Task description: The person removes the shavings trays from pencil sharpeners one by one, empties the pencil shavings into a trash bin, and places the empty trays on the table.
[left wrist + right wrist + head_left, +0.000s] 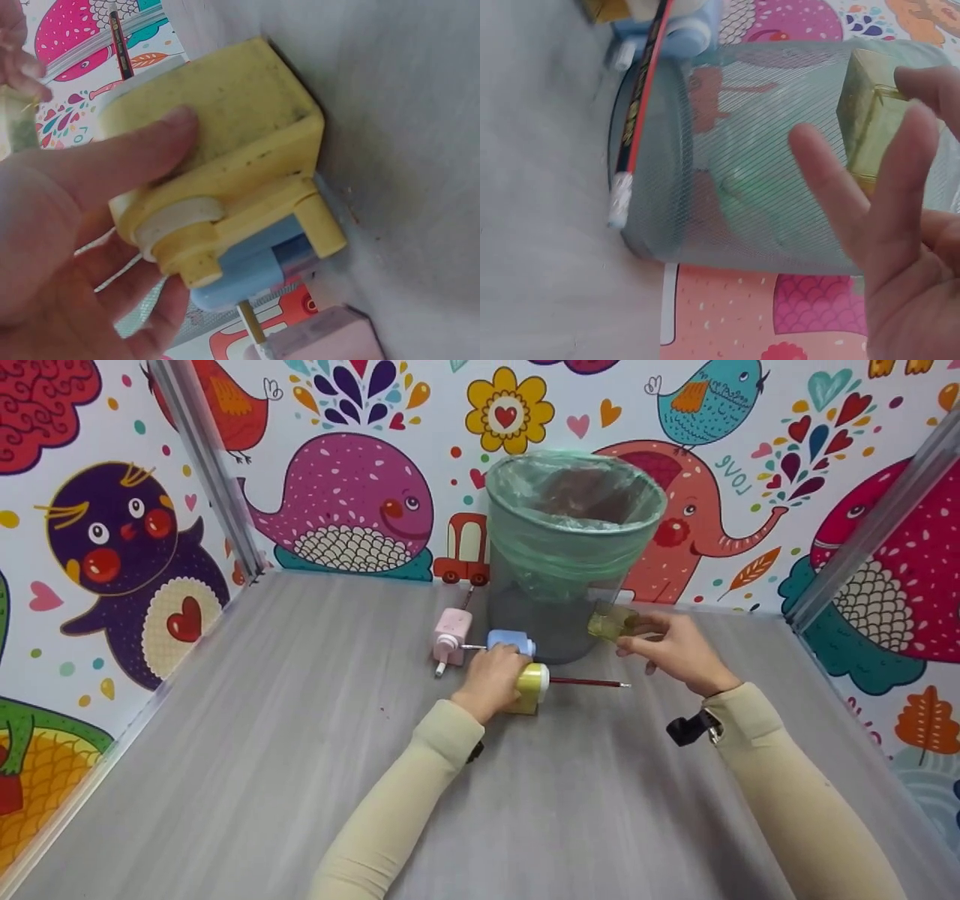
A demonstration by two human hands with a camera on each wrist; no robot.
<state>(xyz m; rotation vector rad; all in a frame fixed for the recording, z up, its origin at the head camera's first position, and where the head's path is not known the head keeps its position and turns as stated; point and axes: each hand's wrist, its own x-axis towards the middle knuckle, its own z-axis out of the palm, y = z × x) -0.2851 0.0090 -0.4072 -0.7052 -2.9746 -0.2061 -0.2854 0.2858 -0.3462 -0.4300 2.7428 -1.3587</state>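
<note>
My left hand (491,679) grips a yellow crank pencil sharpener (532,688) on the table, its thumb across the body (232,105). A red-and-black pencil (585,682) sticks out of its right side, white-tipped end outward. To the right and higher, my right hand (679,652) pinches a small see-through yellow box, like a shavings drawer (609,622), between thumb and fingers beside the bin. Whether shavings lie in the drawer (870,127), I cannot tell. Behind the yellow sharpener is a blue sharpener (507,639), partly covered by my left hand.
A mesh waste bin (517,592) with a green plastic liner stands at the back, close behind the sharpeners. Left of the blue sharpener sits a pink sharpener (453,624) with a pencil (469,598) behind it. Patterned walls (360,502) and metal posts (217,472) bound the grey table (300,697).
</note>
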